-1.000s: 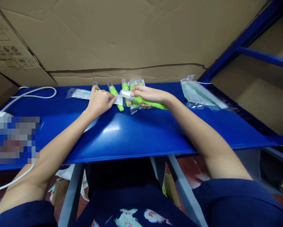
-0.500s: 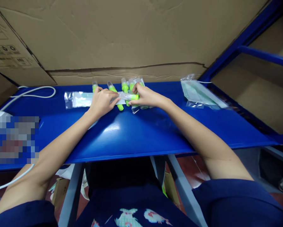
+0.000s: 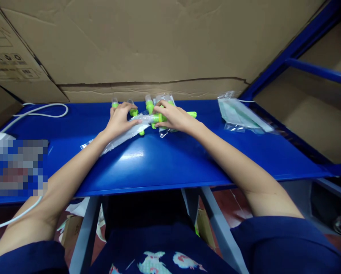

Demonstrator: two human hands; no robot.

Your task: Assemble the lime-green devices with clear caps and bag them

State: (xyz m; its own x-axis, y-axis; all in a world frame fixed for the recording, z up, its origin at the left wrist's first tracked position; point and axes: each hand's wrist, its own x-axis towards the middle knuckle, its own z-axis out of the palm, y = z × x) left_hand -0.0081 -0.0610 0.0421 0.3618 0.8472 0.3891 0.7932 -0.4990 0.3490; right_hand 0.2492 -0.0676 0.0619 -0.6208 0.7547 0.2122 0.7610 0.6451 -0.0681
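My right hand (image 3: 172,116) is closed around a bright green bottle with a clear cap (image 3: 158,118). It lies sideways, its clear end pointing left and its green tail showing past my knuckles. My left hand (image 3: 120,118) has its thumb and index finger apart, the thumb touching clear plastic beside the cap. Under that hand a clear plastic bag with a whitish inside (image 3: 126,136) slants down to the left. Whether the cap sits in the bag, I cannot tell. Similar green bottles stand out behind my hands, one (image 3: 149,104) between them and another (image 3: 134,112) by my left fingers.
A sealed clear packet with pale green contents (image 3: 241,112) lies on the blue table (image 3: 164,163) at right. A white cable (image 3: 52,106) loops at the left, near a blurred-out patch. Cardboard (image 3: 159,45) walls the back, and a blue metal frame (image 3: 324,72) borders the right.
The bag has swung from lying level to slanting down-left. My left thumb and index finger have spread apart. The held bottle has shifted slightly left, and its green tail now shows beyond my right hand.
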